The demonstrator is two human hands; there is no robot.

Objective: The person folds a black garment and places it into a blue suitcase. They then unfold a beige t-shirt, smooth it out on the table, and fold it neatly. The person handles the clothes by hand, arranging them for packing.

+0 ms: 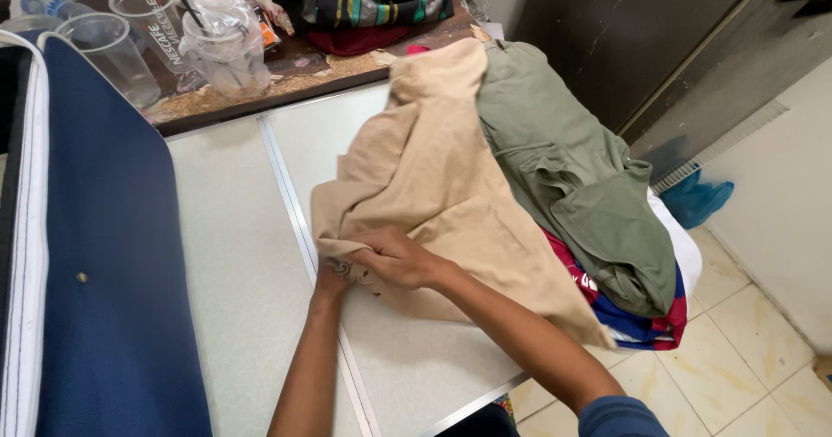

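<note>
Head view, hands (381, 259) gripping beige garment (433, 177)

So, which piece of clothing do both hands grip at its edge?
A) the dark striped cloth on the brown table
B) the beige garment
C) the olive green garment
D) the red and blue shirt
B: the left hand and the right hand both pinch the near edge of the beige garment.

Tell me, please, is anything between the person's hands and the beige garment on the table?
Nothing visible: the right hand lies on the beige garment at its near corner, and the left hand meets the same corner, partly hidden beneath the right.
</note>
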